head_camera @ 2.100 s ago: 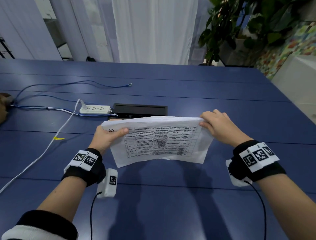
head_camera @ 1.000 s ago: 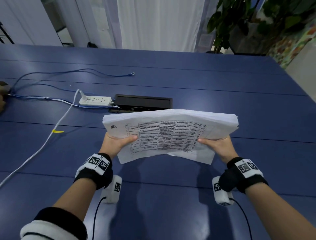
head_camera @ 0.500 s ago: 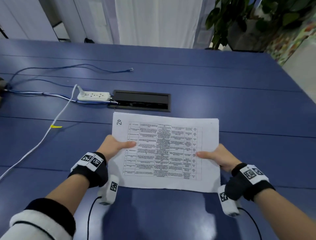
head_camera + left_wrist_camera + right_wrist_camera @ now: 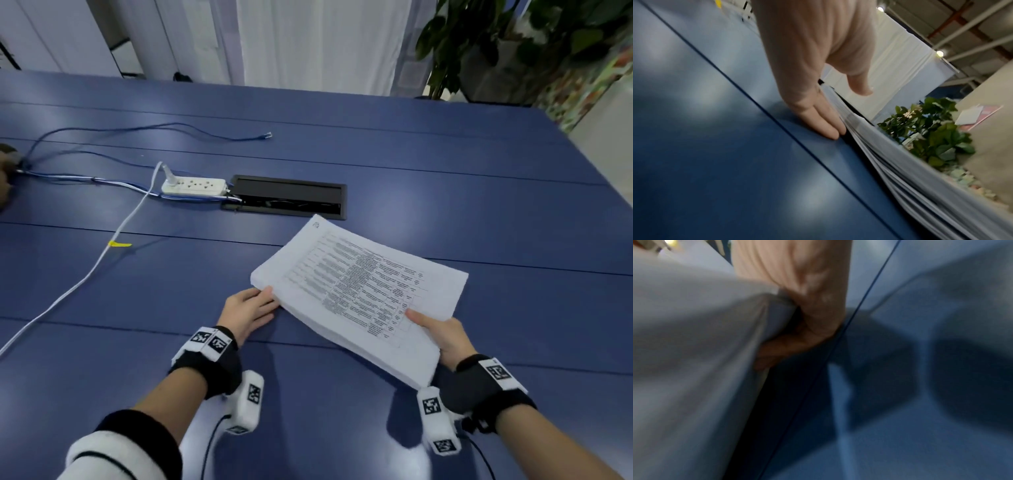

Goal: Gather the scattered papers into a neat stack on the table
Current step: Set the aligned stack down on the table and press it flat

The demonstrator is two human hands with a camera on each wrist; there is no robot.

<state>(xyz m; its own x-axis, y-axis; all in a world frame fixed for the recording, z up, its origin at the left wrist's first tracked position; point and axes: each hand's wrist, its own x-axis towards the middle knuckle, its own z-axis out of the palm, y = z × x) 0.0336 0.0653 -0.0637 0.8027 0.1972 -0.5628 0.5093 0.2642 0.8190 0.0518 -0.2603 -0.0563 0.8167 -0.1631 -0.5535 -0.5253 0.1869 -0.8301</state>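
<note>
A thick stack of white papers (image 4: 359,291) with a printed table on the top sheet lies skewed on the blue table (image 4: 445,154). My right hand (image 4: 442,339) grips its near right corner, thumb on top and fingers underneath, and that corner is raised a little above the table. My left hand (image 4: 248,311) lies on the table with straight fingers touching the stack's left edge. In the left wrist view the fingers (image 4: 818,120) rest flat beside the sheet edges (image 4: 900,170), thumb free. The right wrist view is blurred, with the stack (image 4: 694,353) against my palm (image 4: 803,331).
A black cable box (image 4: 287,197) is set into the table just beyond the stack. A white power strip (image 4: 193,186) lies left of it. A white cord (image 4: 85,274) with a yellow tag (image 4: 120,244) and blue cables (image 4: 137,130) cross the left side. Plants (image 4: 496,44) stand beyond the far right corner.
The stack came down from upright to flat, then turned clockwise and shifted right. My left thumb has come off the top sheet; that hand now rests at the edge.
</note>
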